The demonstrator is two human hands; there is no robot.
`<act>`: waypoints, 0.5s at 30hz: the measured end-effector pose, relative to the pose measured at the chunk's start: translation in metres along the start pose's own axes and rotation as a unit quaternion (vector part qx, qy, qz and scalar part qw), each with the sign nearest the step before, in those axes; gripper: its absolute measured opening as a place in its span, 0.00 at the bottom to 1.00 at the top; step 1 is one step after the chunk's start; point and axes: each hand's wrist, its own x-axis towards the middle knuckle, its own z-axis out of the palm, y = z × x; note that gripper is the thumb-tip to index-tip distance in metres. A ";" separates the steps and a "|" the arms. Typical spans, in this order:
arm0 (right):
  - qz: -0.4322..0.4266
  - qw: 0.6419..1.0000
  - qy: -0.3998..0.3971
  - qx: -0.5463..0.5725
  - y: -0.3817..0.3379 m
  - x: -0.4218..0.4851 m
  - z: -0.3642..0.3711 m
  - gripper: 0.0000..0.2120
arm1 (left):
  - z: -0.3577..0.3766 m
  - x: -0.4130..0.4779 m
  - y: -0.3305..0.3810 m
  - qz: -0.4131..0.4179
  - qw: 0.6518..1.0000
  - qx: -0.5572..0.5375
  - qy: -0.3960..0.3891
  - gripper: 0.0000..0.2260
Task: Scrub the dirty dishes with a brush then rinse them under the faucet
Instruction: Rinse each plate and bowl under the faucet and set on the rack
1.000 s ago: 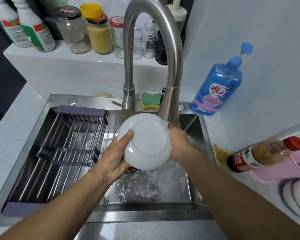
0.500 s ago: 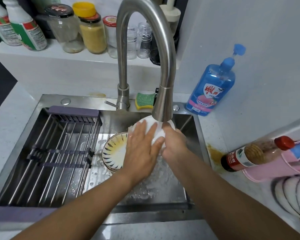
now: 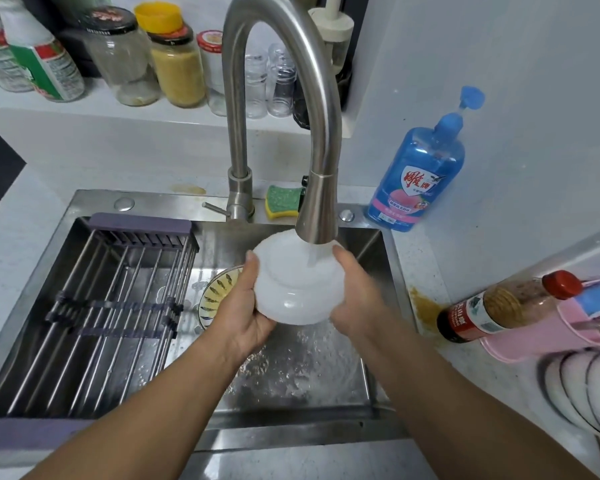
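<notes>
White dish (image 3: pixel 297 292), just one, is up in the air over the sink (image 3: pixel 153 202), right under the tip of the one faucet (image 3: pixel 317 209). Water runs down onto it and splashes on the sink floor below. The dish is turned so its round foot ring faces up. One more bowl with yellow and dark marks (image 3: pixel 219 289) sits low in the sink, just to the left, partly hidden by the left hand (image 3: pixel 243 313).

Two arms reach in from the bottom, one on each side of the dish. The left hand grips the left edge, thumb lying up along the rim and fingers tucked under. The right hand (image 3: pixel 357 299) grips the right edge, thumb on top. It looks blurry and its fingers are hidden behind the dish.

One metal rack (image 3: pixel 111 306) fills the left part of the sink. One green and yellow sponge (image 3: pixel 283 200) lies behind the faucet. One blue soap bottle (image 3: pixel 418 178) stands on the counter (image 3: pixel 430 261), and one red-capped bottle (image 3: pixel 499 306) lies on its side nearby.
</notes>
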 end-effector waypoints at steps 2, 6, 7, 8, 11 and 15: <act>0.009 1.000 0.006 -0.017 0.009 0.003 -0.003 0.22 | -0.001 -0.008 -0.004 -0.041 0.997 -0.023 -0.058 0.19; -0.005 0.989 0.044 -0.142 0.018 0.020 -0.007 0.27 | -0.011 -0.011 -0.007 -0.054 0.996 0.047 -0.057 0.25; -0.017 0.983 0.046 -0.179 0.017 0.018 -0.005 0.24 | -0.013 -0.011 -0.006 -0.049 0.994 0.079 -0.058 0.27; -0.043 0.973 0.054 -0.222 0.014 0.014 -0.003 0.21 | -0.016 -0.011 -0.004 -0.047 0.991 0.111 -0.061 0.27; -0.146 0.923 0.078 -0.348 0.010 0.009 0.002 0.22 | -0.017 -0.014 -0.002 -0.051 0.975 0.200 -0.087 0.28; -0.211 0.835 0.027 -0.508 0.021 0.001 0.014 0.30 | -0.016 -0.016 0.000 -0.064 0.960 0.242 -0.127 0.31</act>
